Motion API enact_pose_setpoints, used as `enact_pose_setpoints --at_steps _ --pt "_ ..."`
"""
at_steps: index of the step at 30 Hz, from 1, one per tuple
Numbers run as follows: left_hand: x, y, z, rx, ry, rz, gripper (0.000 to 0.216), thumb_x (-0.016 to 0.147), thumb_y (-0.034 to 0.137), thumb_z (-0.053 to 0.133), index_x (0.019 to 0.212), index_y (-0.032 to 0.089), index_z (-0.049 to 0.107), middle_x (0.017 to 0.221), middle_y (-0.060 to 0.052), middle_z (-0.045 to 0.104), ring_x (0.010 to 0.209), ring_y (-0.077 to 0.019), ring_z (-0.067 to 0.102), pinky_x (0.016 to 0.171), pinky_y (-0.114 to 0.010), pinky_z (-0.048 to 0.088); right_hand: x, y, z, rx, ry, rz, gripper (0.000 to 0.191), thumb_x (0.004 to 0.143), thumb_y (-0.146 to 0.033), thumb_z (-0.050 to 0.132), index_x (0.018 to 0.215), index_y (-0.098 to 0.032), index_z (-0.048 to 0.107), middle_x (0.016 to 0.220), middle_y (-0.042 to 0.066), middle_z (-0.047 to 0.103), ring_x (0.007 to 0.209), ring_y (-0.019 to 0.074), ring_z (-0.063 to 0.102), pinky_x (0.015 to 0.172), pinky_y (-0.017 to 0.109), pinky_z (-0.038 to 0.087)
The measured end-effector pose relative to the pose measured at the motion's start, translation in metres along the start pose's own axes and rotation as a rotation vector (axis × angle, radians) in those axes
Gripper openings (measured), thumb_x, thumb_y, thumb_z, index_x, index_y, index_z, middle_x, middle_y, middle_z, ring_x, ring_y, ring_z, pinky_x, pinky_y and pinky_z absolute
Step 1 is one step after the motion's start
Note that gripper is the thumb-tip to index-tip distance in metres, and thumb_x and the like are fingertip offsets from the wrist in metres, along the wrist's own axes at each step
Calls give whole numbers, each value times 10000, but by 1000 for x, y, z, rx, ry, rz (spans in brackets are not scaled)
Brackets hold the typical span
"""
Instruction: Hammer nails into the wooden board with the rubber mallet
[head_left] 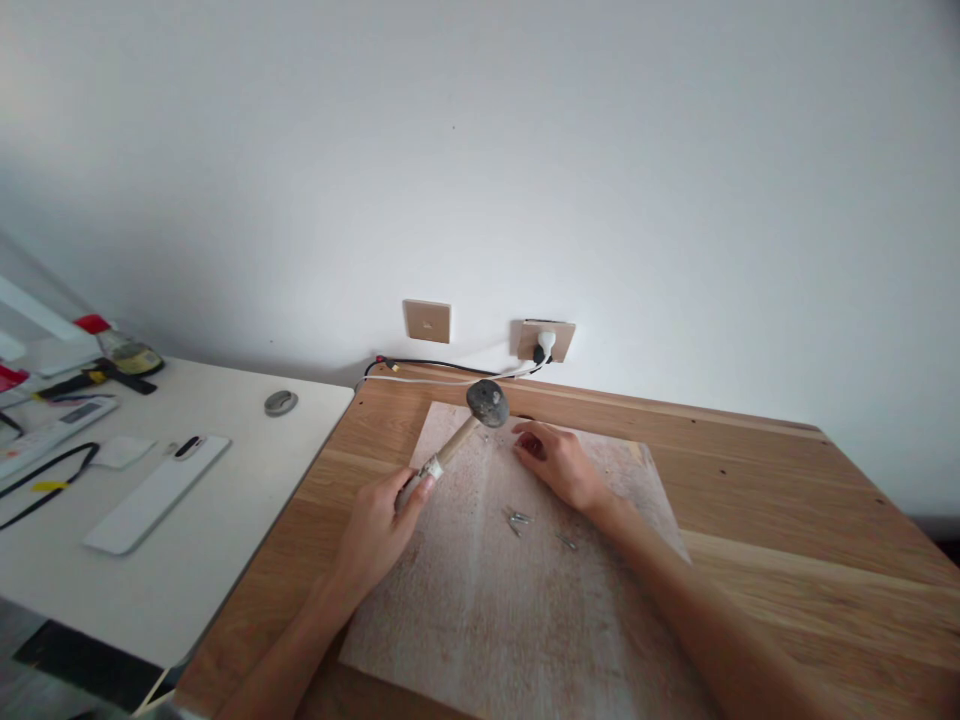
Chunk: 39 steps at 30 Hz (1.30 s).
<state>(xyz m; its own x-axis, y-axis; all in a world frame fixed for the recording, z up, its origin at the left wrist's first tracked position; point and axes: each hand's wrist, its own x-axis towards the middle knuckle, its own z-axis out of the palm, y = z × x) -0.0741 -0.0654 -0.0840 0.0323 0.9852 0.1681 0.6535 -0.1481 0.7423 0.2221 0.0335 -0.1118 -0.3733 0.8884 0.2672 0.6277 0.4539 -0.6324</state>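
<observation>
A mallet with a dark grey rounded head (488, 403) and a pale wooden handle is in my left hand (382, 520). The fingers wrap round the lower handle, and the head is raised over the far part of a worn whitish board (465, 610). My right hand (559, 462) is by the board's far edge, right of the mallet head. Its fingers are curled, with a gap between thumb and forefinger and no object visible there. Several small metal fasteners, perhaps nails or screws (516, 520), lie on the board between my hands, and other similar fasteners (567, 542) lie nearer my right forearm.
The board lies on a wooden tabletop (765, 500) against a white wall. Cables run along the back to a socket with a white plug (546, 345). On the white table at left are a phone (161, 495), a grey tape roll (281, 403), a bottle (131, 352) and a power strip (60, 432).
</observation>
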Motion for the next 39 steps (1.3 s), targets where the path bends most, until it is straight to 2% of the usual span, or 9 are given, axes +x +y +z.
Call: enact_pose_setpoints --at_steps 6,12,15,18,21,23,29,35,39 --pt "1 10 -1 26 -78 30 451 1039 537 469 851 192 690 731 -14 693 691 -184 659 678 -280 438 -1 0 0 -6 17 34 288 910 -257 668 1196 -221 681 932 45 770 788 188 718 780 330 591" --pt "7 26 4 111 -152 64 465 1036 551 448 867 196 696 756 -47 714 717 -209 665 669 -300 416 -20 4 -24 -17 75 61 346 909 -253 650 1253 -215 632 1071 78 758 803 187 722 760 353 609" --pt "8 28 9 118 -189 64 472 1037 546 444 850 192 695 755 -55 713 708 -209 661 665 -303 407 -35 9 -37 -17 83 57 298 907 -214 603 1201 -214 651 1083 78 758 797 178 726 749 347 614" --pt "7 28 12 111 -161 63 482 1035 553 440 823 193 681 711 -43 684 661 -198 635 638 -297 391 -48 8 -45 -14 77 41 239 919 -216 591 1140 -209 683 1071 79 755 816 179 731 749 337 615" --pt "7 27 14 122 -140 62 483 1035 559 438 846 191 685 720 -42 687 671 -200 642 652 -300 400 -56 -2 -46 -14 27 20 203 955 -214 577 1105 -198 713 1010 78 755 778 172 715 742 327 607" --pt "7 27 13 129 -153 62 483 1033 562 441 847 191 689 732 -46 700 679 -203 651 659 -304 405 -59 -14 -44 -12 -61 -12 204 985 -201 557 1101 -185 724 1001 86 756 761 166 704 738 315 597" --pt "5 33 6 100 -125 37 464 1017 556 452 840 196 686 702 -36 696 682 -208 670 654 -303 419 -55 -51 -26 -126 -341 -239 288 940 -36 591 1117 -196 752 1072 97 739 998 217 700 871 325 558" --pt "3 32 3 82 -115 31 456 1002 554 464 837 200 699 685 -34 693 664 -205 667 647 -296 434 -54 -56 -14 -234 -375 -275 206 957 -55 591 1008 -182 745 997 91 703 925 214 683 822 314 538" --pt "1 29 4 74 -107 24 460 999 559 468 844 197 707 669 -24 676 642 -194 645 647 -286 436 -47 -38 -24 -109 -274 -166 265 871 -26 616 1019 -192 761 974 77 731 835 183 703 768 281 547"
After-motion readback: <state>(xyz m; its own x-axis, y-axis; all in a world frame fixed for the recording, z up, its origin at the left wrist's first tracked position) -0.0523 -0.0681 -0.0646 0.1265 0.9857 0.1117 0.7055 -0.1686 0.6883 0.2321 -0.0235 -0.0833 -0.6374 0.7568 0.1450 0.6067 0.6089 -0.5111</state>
